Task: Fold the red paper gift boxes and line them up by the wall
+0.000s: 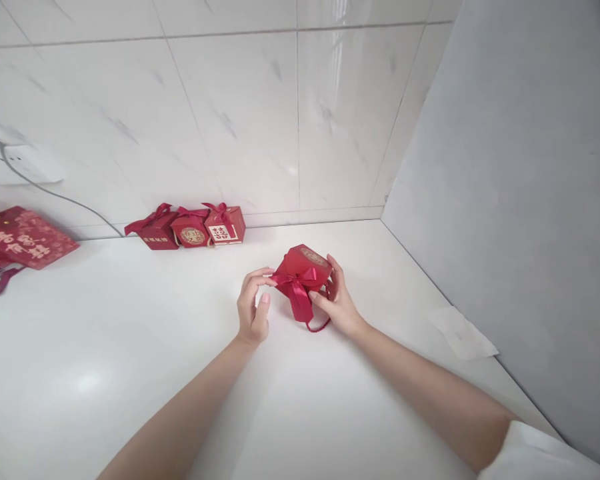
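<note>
A red gift box (293,257) with a gold emblem rests tilted on the white tabletop. Across its front is a shiny red ribbon bow (301,307), its tail hanging down, and a thin red cord handle (320,328) curves below. My right hand (343,305) grips the box from the right, thumb in front near the ribbon and fingers behind the side. At the left of the box is my left hand (253,310), fingers curved and thumb apart; its fingertips reach the left end of the ribbon. Whether they press on it I cannot tell.
Three small red gift boxes (190,232) with ribbons stand in a row by the tiled wall. Larger red packages (37,243) lie at the far left, below a socket strip (23,165) with a grey cable (63,193). A grey panel (520,200) bounds the right side.
</note>
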`<action>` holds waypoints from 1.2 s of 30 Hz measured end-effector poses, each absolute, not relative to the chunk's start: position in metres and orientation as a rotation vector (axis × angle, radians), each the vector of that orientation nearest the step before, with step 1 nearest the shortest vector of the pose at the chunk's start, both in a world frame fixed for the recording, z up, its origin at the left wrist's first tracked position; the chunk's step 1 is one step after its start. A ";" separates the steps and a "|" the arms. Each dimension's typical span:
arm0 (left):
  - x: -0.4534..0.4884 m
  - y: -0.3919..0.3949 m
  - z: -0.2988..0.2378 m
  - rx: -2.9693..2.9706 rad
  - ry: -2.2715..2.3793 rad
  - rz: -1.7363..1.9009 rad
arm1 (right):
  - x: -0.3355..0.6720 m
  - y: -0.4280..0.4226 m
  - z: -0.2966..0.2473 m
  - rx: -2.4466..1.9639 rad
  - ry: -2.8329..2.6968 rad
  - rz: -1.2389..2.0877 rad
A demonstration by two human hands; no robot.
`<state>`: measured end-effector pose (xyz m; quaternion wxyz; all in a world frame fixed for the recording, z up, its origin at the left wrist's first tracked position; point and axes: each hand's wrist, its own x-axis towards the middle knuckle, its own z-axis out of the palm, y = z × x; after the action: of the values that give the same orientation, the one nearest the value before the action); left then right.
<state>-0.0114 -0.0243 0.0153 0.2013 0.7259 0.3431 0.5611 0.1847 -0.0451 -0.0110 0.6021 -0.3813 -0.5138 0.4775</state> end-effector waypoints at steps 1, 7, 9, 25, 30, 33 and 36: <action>-0.009 -0.026 0.016 2.016 1.022 1.571 | 0.185 -0.045 -0.011 -0.872 -1.205 1.111; -0.006 -0.024 0.012 1.925 1.204 1.400 | 0.185 -0.047 -0.011 -0.867 -1.217 1.149; -0.007 -0.020 0.011 1.812 1.242 1.352 | 0.186 -0.047 -0.011 -0.880 -1.214 1.172; 0.001 -0.015 0.002 1.384 0.990 1.144 | 0.186 -0.054 -0.002 -0.851 -1.225 1.288; 0.000 -0.015 0.001 1.444 0.965 1.127 | 0.190 -0.051 -0.003 -0.857 -1.195 1.306; -0.001 -0.015 -0.001 1.500 0.856 1.126 | 0.189 -0.048 -0.008 -0.853 -1.137 1.306; -0.002 -0.012 -0.003 1.485 0.709 1.186 | 0.187 -0.047 -0.012 -0.836 -1.148 1.270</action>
<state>-0.0021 -0.0122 -0.0027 0.5282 0.6216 0.2968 0.4966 0.1868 -0.0469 -0.0121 0.5796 -0.3577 -0.4909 0.5432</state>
